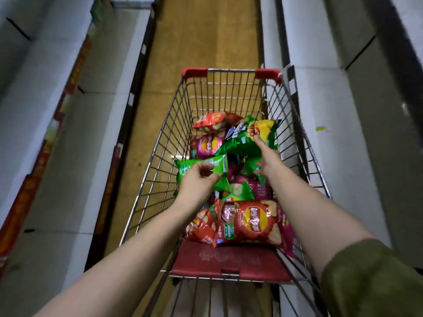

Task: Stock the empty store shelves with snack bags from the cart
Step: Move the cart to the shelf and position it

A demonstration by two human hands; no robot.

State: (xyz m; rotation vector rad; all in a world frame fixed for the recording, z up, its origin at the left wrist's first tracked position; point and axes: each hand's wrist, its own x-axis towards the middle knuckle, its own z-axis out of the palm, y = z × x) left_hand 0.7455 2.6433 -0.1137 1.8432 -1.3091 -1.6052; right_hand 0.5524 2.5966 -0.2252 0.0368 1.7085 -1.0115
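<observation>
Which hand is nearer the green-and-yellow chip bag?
Right. The right hand touches the green-and-yellow bag; the left hand is lower left of it, holding another green bag.

Two arms in shot, forearms bare from the wrists back. On the right arm there's a sleeve (370, 277): olive green, soft matte cloth, bunched in loose folds, its edge sitting up near the elbow. The left forearm (142, 245) runs bare all the way to the frame's edge. The left hand (199, 179) seems to carry a thin ring (196, 165), too blurred to be sure. The right hand (266, 161) is bare too.
</observation>
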